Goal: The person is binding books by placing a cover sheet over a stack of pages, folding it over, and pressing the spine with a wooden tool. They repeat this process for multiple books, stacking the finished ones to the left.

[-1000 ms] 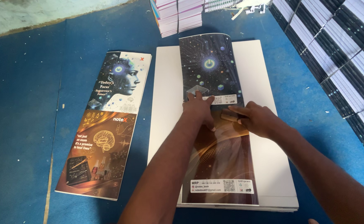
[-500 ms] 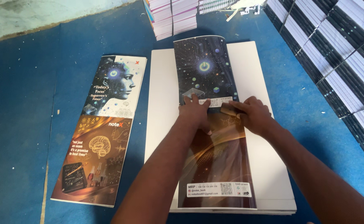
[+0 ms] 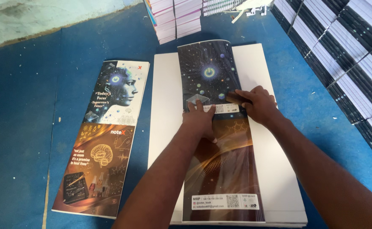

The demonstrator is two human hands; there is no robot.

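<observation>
Hands flat on the long printed sheet, pressing at its middle.

Fingers of the left hand point(image 3: 200, 120) lie spread and flat on the printed sheet point(image 3: 220, 169), tips right at the pale strip across its middle, gripping nothing; the right hand point(image 3: 258, 104) has its fingers bent down over a small brown piece at the sheet's right edge, and whether it pinches or only presses that piece I cannot tell. Since a second ago both hands have slid up the sheet, away from the body, so the pressing looks to be working along the sheet toward its far end. The sheet lies lengthwise on a white stack of boards point(image 3: 164, 106), directly under both palms. Left of that, well apart, another printed cover point(image 3: 105, 140) rests on the blue floor point(image 3: 25, 127); bundled stacks point(image 3: 177, 19) stand beyond.
</observation>
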